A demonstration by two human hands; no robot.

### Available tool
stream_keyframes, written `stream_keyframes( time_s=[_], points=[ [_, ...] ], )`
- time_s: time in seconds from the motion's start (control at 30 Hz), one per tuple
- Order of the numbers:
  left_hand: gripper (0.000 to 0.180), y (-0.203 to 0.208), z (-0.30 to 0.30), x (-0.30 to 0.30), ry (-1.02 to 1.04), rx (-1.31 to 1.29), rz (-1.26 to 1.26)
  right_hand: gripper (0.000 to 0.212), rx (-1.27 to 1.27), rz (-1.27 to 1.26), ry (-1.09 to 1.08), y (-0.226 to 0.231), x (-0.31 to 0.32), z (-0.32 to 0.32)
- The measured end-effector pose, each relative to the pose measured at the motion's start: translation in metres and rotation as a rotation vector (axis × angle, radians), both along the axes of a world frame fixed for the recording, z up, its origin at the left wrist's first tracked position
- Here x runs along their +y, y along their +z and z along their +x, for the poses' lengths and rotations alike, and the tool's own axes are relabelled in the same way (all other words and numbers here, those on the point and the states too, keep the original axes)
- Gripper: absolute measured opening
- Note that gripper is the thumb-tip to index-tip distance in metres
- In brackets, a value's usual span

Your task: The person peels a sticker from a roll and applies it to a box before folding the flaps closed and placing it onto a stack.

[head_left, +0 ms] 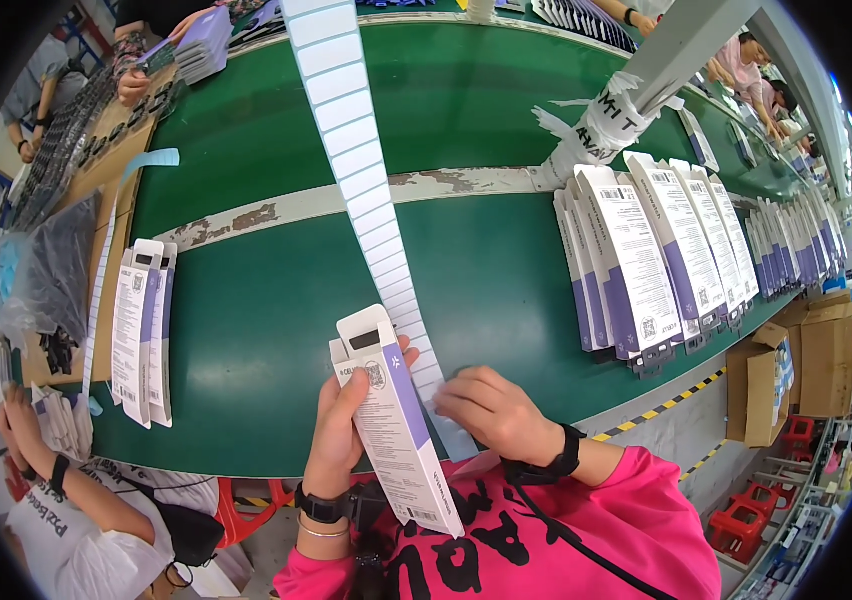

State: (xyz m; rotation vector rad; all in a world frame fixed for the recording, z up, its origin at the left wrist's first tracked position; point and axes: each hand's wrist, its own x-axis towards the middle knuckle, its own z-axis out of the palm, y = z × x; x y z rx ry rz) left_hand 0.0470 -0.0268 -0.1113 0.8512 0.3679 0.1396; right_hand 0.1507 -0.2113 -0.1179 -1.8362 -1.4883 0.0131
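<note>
My left hand [338, 425] grips a slim white-and-purple carton [398, 440], tilted, with its top flap standing up and a dark slot below the flap. The thumb lies on the carton's printed front. My right hand [496, 412] has its fingers bent together at the edge of a long strip of white labels [366, 180]. That strip runs from the far edge of the view down to the table's near edge, passing just right of the carton. Whether a single label is between the right fingertips is too small to tell.
Rows of similar cartons [636, 270] stand on the green table [246, 330] at the right. Several more cartons [136, 330] lie at the left. A white post [596, 130] rises behind. Co-workers' hands [21, 425] show at left and far side. Brown cardboard boxes [826, 360] are at right.
</note>
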Motion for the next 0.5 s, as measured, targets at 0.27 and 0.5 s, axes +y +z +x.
stream_keyframes(
  time_s=[0.27,0.5],
  points=[
    [0.061,0.011,-0.023,-0.012,0.015,0.082,0.104,0.032,0.213,0.069,0.051,0.080,-0.010,0.020],
    [0.074,0.057,-0.031,-0.033,0.113,-0.050,0.829,0.057,0.031,-0.025,0.204,0.142,0.038,0.018]
  ],
)
